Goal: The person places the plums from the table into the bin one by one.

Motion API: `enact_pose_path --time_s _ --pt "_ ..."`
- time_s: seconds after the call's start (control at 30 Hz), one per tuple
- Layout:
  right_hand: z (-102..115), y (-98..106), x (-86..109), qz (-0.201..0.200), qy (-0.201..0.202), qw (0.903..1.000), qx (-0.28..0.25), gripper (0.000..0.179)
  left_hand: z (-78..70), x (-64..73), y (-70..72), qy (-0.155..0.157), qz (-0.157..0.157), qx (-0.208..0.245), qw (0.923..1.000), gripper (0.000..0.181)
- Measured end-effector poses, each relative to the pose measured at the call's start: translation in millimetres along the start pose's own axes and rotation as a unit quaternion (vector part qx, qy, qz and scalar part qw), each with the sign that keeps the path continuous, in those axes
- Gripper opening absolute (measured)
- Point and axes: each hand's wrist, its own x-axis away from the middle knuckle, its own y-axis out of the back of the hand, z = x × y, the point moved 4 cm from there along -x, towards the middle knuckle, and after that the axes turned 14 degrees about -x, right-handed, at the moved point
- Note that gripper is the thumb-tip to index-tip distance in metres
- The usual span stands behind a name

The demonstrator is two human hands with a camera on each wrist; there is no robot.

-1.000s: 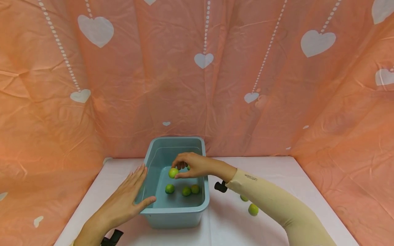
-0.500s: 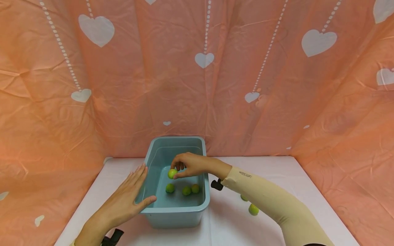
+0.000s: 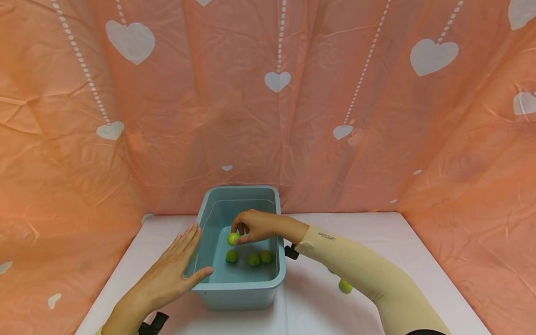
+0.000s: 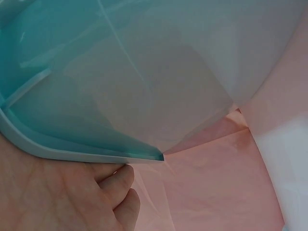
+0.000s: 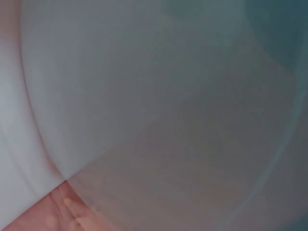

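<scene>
Before a heart-printed peach curtain (image 3: 234, 107), a blue plastic tub (image 3: 239, 298) stands toward the white table's (image 3: 311, 302) far edge. Your left hand (image 3: 173, 265) lies straight-fingered on its left rim, likely steadying it. Inside, your right hand (image 3: 256, 226) pinches one lime (image 3: 233, 239) near three loose limes (image 3: 254, 259); outside, two limes (image 3: 345, 286), partly behind your sleeve (image 3: 360, 265), lie rightward.

Curtained booth (image 3: 268, 153), orange heart-print drapes (image 3: 217, 107), white tabletop (image 3: 310, 304)

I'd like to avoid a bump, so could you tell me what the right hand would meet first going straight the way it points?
The right hand would probably meet the blue tub's left wall, its pinched green citrus fruit leading; its height is unclear.
</scene>
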Motion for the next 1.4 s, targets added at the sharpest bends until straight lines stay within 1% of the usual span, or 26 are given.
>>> enact_pose_path --time_s 0.13,0.4,0.53,0.63,0.77,1.17,1.4 --pt "-0.5 -2.0 -2.7 0.007 -0.009 0.9999 0.001 0.025 -0.4 0.1 0.0 0.001 0.001 0.002 1.0 0.097" --pt "-5.6 -4.3 -9.2 0.024 -0.019 0.9995 0.012 0.024 -0.2 0.5 -1.0 0.013 0.016 0.012 0.9997 0.1" --pt "-10.9 -4.7 -12.4 0.031 -0.026 0.9991 0.014 0.024 -0.4 0.4 0.0 0.009 0.01 0.011 0.9999 0.098" --pt "-14.2 -6.0 -13.9 0.036 -0.038 0.9986 0.01 0.022 -0.2 0.2 -0.4 0.011 0.012 0.013 0.9998 0.098" --pt "-14.1 -7.9 -14.3 0.038 -0.05 0.998 0.008 0.021 0.0 0.3 -1.3 0.011 0.011 0.012 0.9998 0.098" --pt "-9.4 -9.5 -15.1 0.035 -0.06 0.9975 0.012 0.023 0.1 1.3 -2.0 0.007 0.001 0.005 1.0 0.098" --pt "-8.1 -9.7 -15.0 0.038 -0.05 0.9978 0.019 0.031 0.5 0.6 -1.3 0.009 0.006 0.003 0.9999 0.097"
